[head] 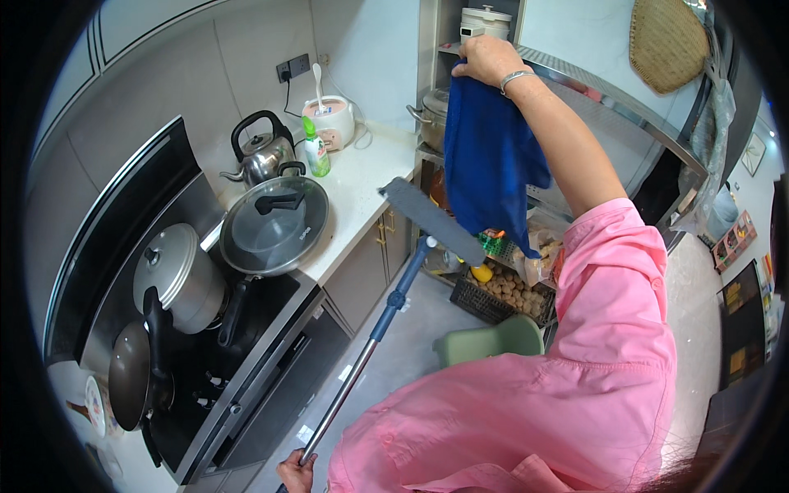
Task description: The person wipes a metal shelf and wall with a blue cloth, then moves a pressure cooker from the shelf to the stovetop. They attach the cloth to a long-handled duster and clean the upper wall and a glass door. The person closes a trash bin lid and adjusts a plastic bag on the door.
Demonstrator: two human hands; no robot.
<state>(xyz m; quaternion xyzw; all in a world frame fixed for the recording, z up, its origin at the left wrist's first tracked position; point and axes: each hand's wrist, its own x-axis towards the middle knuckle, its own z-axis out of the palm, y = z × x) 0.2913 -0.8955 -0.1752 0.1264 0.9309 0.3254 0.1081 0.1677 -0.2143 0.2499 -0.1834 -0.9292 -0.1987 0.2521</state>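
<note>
My right hand (pixel 491 60), with a metal bangle at the wrist, pinches a blue cloth (pixel 487 148) by its top edge. The cloth hangs down in front of a metal shelf rack. Near the bottom edge, my left hand (pixel 295 473) is closed around the metal pole of a flat mop (pixel 344 385). The pole slants up to a grey mop pad (pixel 431 219), which is raised to about counter height in this view. The pad's right end appears close to the cloth's lower part; whether they touch I cannot tell.
A gas hob (pixel 191 388) on the left carries a lidded frying pan (pixel 277 228), a pressure cooker (pixel 175 277) and a wok (pixel 129 376). A kettle (pixel 265 151) and spray bottle (pixel 317 151) stand behind. Below the rack are a basket (pixel 478 303) and a green plastic seat (pixel 490 344).
</note>
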